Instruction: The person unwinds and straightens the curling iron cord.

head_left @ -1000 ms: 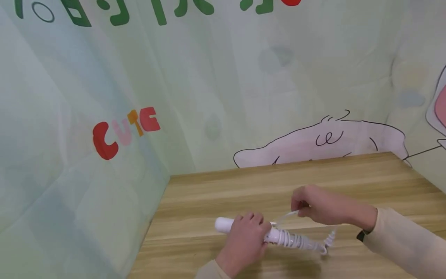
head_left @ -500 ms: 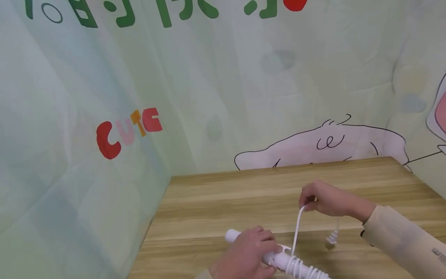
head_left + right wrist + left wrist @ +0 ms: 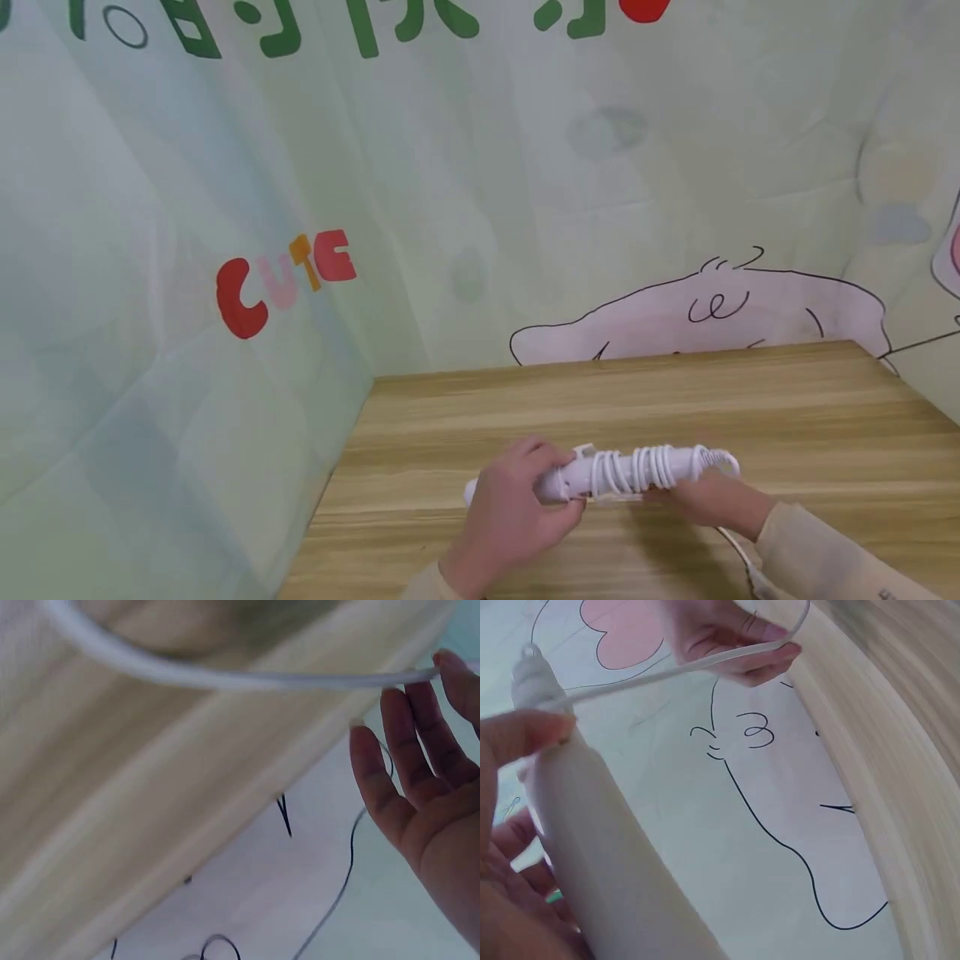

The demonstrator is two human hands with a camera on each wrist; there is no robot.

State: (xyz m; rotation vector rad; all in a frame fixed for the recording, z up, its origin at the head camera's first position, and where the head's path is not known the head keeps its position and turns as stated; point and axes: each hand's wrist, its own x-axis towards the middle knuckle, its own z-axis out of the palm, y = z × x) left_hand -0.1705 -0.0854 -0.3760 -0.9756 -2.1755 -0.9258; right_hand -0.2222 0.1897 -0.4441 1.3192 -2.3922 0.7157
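A white curling iron [image 3: 567,481] lies in my left hand [image 3: 510,508], which grips it round the body, its rounded end showing past the hand. White cord [image 3: 652,467] is wound in several turns round its other half. In the left wrist view the left hand's thumb presses near where the cord crosses the body. My right hand [image 3: 716,500] is low behind the wound end, partly hidden by it. The right wrist view shows its thumb and fingers pinching the cord [image 3: 262,680], which stretches away from them.
The wood-grain table [image 3: 450,425] spreads beneath both hands. A loose stretch of cord [image 3: 738,546] hangs by the right wrist. A printed cloth [image 3: 450,208] with cartoon drawings and letters rises behind the table and at its left.
The right hand has come down from above the curling iron to behind its wound end, carrying the cord round. The left hand has tilted the iron from slanting downward to nearly level.
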